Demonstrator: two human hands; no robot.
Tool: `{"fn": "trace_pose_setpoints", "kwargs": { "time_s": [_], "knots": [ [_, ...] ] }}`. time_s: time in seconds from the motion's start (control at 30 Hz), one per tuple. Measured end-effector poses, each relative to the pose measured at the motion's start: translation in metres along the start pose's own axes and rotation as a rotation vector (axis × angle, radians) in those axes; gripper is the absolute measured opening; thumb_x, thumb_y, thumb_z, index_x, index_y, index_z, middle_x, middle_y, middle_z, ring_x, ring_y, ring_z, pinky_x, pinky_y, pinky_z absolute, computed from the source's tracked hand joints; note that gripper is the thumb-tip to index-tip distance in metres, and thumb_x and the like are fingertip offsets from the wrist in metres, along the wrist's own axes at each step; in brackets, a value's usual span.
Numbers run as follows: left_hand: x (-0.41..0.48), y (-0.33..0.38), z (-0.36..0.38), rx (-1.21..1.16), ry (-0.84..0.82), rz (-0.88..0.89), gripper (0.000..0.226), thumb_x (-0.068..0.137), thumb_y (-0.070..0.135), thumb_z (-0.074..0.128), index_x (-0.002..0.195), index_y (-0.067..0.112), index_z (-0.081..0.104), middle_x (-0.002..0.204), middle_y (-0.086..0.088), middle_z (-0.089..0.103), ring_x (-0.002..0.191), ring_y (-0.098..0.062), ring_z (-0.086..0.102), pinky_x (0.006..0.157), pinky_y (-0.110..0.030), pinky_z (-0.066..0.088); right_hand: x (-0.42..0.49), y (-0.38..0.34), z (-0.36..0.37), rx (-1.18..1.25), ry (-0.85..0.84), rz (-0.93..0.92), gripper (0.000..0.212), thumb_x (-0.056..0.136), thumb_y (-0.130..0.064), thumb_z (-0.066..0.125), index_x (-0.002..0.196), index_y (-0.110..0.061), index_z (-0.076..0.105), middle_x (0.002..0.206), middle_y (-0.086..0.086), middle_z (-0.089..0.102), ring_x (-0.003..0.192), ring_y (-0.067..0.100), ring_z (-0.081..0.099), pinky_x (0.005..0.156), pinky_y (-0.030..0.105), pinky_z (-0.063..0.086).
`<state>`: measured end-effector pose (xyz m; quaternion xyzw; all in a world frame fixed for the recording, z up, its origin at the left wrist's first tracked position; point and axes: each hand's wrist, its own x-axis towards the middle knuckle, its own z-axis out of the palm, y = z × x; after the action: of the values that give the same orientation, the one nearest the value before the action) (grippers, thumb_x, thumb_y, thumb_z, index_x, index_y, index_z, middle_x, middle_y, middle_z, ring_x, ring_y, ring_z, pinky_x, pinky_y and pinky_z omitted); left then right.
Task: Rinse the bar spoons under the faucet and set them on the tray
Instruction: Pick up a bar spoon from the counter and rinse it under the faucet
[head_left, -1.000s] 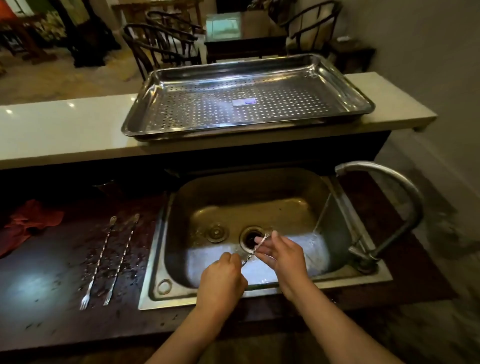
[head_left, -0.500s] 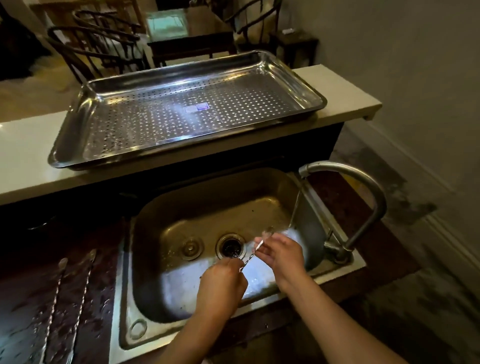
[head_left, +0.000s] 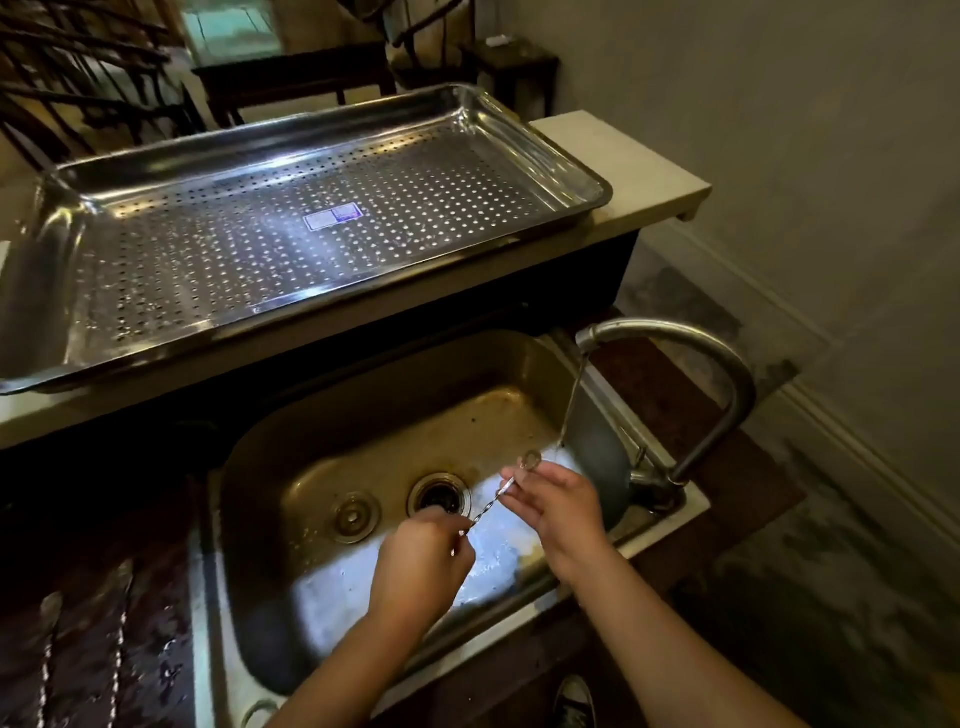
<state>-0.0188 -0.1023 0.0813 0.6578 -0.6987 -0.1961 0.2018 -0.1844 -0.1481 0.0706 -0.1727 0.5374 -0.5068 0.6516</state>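
Over the steel sink (head_left: 291, 457) I hold a thin twisted bar spoon (head_left: 493, 501) with both hands. My left hand (head_left: 423, 564) grips its lower end, and my right hand (head_left: 563, 506) pinches the shaft near the small bowl, which points up to the right. A thin stream of water falls from the curved faucet (head_left: 727, 374) just beside the bowl. Two more bar spoons (head_left: 117, 654) lie on the dark wet counter at the lower left. The perforated steel tray (head_left: 550, 156) sits on the pale ledge behind the sink with nothing on it.
The sink has a drain (head_left: 440, 496) and a plug (head_left: 355, 517) in its floor. A wall (head_left: 779, 130) stands close on the right. Chairs and a dark table (head_left: 291, 78) stand beyond the ledge. A shoe (head_left: 574, 701) shows at the bottom edge.
Both hands have carried the spoon to the right, bringing its bowl up to the water stream. The view has swung right, so the spoons on the counter sit at the frame's left edge.
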Motion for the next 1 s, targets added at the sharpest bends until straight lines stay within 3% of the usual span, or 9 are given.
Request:
{"fn": "trace_pose_setpoints", "kwargs": {
  "time_s": [0.13, 0.3, 0.43, 0.6, 0.8, 1.0],
  "knots": [
    [0.01, 0.009, 0.006, -0.06, 0.016, -0.025, 0.023, 0.078, 0.016, 0.065, 0.096, 0.023, 0.076, 0.085, 0.008, 0.069, 0.071, -0.009, 0.062, 0.063, -0.024, 0.049, 0.012, -0.011, -0.012, 0.026, -0.002, 0.017, 0.016, 0.092, -0.003, 0.065, 0.104, 0.007, 0.062, 0.094, 0.021, 0.075, 0.08, 0.023, 0.073, 0.072, 0.033, 0.062],
    [0.015, 0.018, 0.015, -0.082, 0.016, -0.011, 0.022, 0.078, 0.013, 0.067, 0.096, 0.02, 0.077, 0.081, 0.007, 0.067, 0.069, -0.008, 0.06, 0.063, -0.02, 0.044, 0.022, -0.014, -0.024, 0.013, -0.036, 0.031, 0.005, 0.089, 0.004, 0.066, 0.093, 0.003, 0.064, 0.092, 0.018, 0.076, 0.08, 0.021, 0.075, 0.071, 0.03, 0.061],
    [0.014, 0.021, 0.019, -0.094, 0.024, 0.009, 0.021, 0.079, 0.01, 0.068, 0.095, 0.019, 0.077, 0.076, 0.006, 0.065, 0.065, -0.009, 0.059, 0.061, -0.025, 0.047, 0.029, -0.014, -0.026, 0.063, 0.009, 0.061, 0.017, 0.096, -0.018, 0.063, 0.099, -0.001, 0.064, 0.086, 0.016, 0.077, 0.074, 0.022, 0.074, 0.066, 0.032, 0.061],
    [0.007, 0.016, 0.02, -0.101, 0.036, 0.03, 0.022, 0.077, 0.006, 0.069, 0.095, 0.017, 0.077, 0.074, 0.005, 0.064, 0.062, -0.011, 0.059, 0.058, -0.03, 0.051, 0.028, -0.007, -0.026, 0.019, -0.016, 0.066, 0.01, 0.089, -0.001, 0.068, 0.098, 0.002, 0.068, 0.092, 0.019, 0.076, 0.081, 0.025, 0.074, 0.068, 0.031, 0.061],
    [0.0, 0.012, 0.018, -0.101, 0.037, 0.031, 0.022, 0.079, 0.007, 0.068, 0.096, 0.017, 0.076, 0.076, 0.006, 0.063, 0.064, -0.01, 0.059, 0.06, -0.028, 0.05, 0.028, -0.005, -0.025, 0.019, 0.023, 0.073, 0.02, 0.092, -0.016, 0.069, 0.1, 0.003, 0.067, 0.088, 0.019, 0.076, 0.076, 0.023, 0.073, 0.07, 0.034, 0.062],
    [0.003, 0.012, 0.017, -0.097, 0.044, 0.045, 0.02, 0.079, 0.006, 0.067, 0.096, 0.014, 0.076, 0.077, 0.003, 0.063, 0.063, -0.014, 0.06, 0.059, -0.029, 0.049, 0.029, -0.008, -0.028, -0.003, -0.004, 0.077, 0.024, 0.085, 0.001, 0.072, 0.103, 0.012, 0.062, 0.101, 0.028, 0.072, 0.081, 0.025, 0.074, 0.068, 0.031, 0.061]
  ]
}}
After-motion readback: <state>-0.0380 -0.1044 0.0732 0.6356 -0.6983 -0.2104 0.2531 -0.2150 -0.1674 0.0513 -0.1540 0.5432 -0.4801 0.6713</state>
